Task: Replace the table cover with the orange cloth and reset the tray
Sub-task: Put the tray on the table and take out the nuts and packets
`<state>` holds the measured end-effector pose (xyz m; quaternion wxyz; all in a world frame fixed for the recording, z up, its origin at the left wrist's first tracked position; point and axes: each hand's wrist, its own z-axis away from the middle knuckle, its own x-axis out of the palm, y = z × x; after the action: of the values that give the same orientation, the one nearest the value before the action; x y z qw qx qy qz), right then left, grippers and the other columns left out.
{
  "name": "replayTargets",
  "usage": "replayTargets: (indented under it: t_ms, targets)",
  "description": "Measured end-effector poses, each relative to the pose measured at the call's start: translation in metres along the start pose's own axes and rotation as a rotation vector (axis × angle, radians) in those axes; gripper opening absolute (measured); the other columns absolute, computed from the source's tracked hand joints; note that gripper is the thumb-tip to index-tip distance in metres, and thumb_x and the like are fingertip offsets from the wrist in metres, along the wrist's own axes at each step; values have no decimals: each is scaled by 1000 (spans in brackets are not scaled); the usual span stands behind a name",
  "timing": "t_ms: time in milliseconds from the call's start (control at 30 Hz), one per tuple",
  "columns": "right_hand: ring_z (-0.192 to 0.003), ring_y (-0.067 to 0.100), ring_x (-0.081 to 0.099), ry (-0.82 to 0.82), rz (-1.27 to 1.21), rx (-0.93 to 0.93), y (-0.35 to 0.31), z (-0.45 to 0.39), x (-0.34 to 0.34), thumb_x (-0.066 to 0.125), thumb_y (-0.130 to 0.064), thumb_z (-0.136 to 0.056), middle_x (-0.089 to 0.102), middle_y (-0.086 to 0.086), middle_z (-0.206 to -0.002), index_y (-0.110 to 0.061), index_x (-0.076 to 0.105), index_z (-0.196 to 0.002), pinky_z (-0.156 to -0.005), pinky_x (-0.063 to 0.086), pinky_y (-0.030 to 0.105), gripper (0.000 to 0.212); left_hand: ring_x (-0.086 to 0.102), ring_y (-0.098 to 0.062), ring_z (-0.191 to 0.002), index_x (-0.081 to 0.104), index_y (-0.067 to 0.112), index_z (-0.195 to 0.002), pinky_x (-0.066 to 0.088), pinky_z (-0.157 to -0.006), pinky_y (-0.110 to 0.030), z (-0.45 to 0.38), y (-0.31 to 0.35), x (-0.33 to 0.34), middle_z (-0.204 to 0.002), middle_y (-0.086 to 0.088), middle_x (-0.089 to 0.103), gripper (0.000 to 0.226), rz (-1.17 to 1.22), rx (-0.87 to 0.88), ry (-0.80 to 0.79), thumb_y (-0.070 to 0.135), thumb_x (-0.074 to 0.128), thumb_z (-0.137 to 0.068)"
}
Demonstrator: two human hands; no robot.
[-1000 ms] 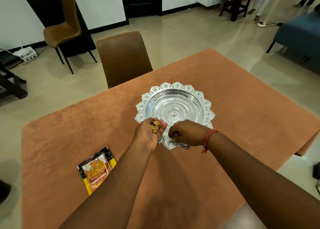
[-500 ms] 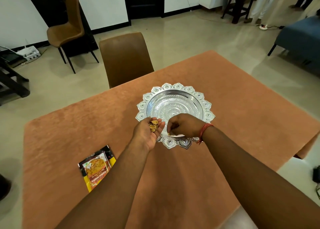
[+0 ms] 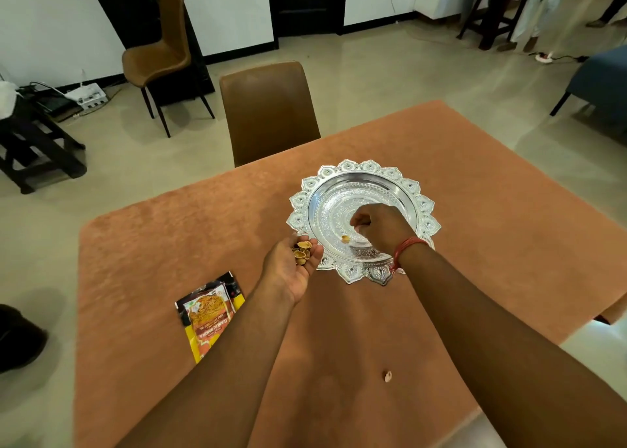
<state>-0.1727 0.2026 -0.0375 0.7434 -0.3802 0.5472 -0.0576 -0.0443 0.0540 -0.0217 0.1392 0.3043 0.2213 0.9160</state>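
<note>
The orange cloth [image 3: 492, 230] covers the whole table. On it, right of centre, stands the ornate silver tray [image 3: 412, 189] with a scalloped rim. My left hand [image 3: 291, 267] is held palm up at the tray's near-left rim and carries several nut shells [image 3: 302, 252] on its cupped fingers. My right hand [image 3: 380, 227], a red thread round its wrist, hovers over the tray's middle with its fingers curled downward; nothing shows between them. One shell [image 3: 345, 238] lies in the tray just left of that hand.
A snack packet [image 3: 208, 315] lies on the cloth at the near left. A single shell [image 3: 387, 375] sits on the cloth near my right forearm. A brown chair [image 3: 268, 108] stands at the table's far edge, another [image 3: 159, 50] by the wall.
My right hand has moved from beside my left hand's shells out over the tray's middle. A shell now lies in the tray. My left hand has stayed at the rim.
</note>
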Motion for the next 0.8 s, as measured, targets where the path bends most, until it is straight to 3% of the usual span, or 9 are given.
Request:
replayTargets:
  t_ms: [100, 167, 300, 400, 533, 633, 700, 800]
  targets:
    - [-80, 12, 67, -7, -246, -41, -31, 10, -2, 71, -7, -85, 72, -4, -85, -18, 73, -89, -81, 56, 31, 13, 58, -20, -61, 55, 0, -75, 55, -47, -24, 2, -7, -8, -68, -13, 58, 32, -1, -20, 3, 14, 45, -102]
    - [-83, 12, 69, -101, -305, -143, -58, 21, 3, 71, -6, -85, 74, -1, -89, -17, 74, -94, -82, 57, 30, 14, 61, -19, -52, 55, 0, -75, 57, -52, -25, 5, -13, -12, -61, -11, 60, 26, -1, -43, -27, 8, 45, -98]
    - [-88, 9, 68, -295, -41, -319, -83, 44, 24, 67, -8, -84, 74, -4, -92, -20, 74, -98, -84, 55, 32, 20, 55, -8, -42, 64, 9, -80, 54, -48, -23, 5, -20, -20, -53, 1, 57, 31, 81, -48, -93, 11, 40, -99]
    - [-92, 11, 65, -207, 24, -342, -82, 60, 28, 60, -11, -90, 72, -2, -100, -18, 72, -105, -85, 52, 33, 21, 53, -7, -43, 63, 8, -79, 51, -44, -19, 3, -23, -29, -56, 0, 56, 23, 34, -65, -62, 9, 47, -96]
    - [-85, 3, 57, 11, -103, -369, -69, 102, 24, 62, -13, -92, 69, -5, -96, -13, 71, -104, -75, 43, 18, 15, 53, -10, -42, 55, 5, -74, 48, -40, -16, -2, -26, -50, -57, -6, 57, 27, 24, -142, -45, 13, 47, -99]
    - [-78, 7, 56, -35, -72, -288, -31, 150, 46, 65, -18, -92, 66, -5, -88, -13, 70, -96, -72, 46, 23, 8, 49, -11, -37, 52, 4, -68, 45, -38, -15, 0, -29, -67, -56, -9, 54, 35, 30, -155, -9, 15, 44, -101]
    - [-85, 17, 61, -138, 39, -157, 7, 183, 74, 64, -19, -91, 66, 0, -90, -15, 69, -96, -76, 48, 31, 8, 49, -12, -39, 52, 3, -68, 45, -38, -15, 1, -31, -79, -59, -10, 53, 32, 12, -159, 8, 12, 45, -98]
    - [-94, 26, 60, -245, 227, 75, 60, 229, 112, 63, -17, -88, 59, 4, -97, -15, 66, -103, -77, 42, 30, 15, 51, -12, -42, 52, 3, -68, 46, -38, -15, 3, -34, -98, -62, -10, 53, 28, -16, -183, 39, 9, 47, -95]
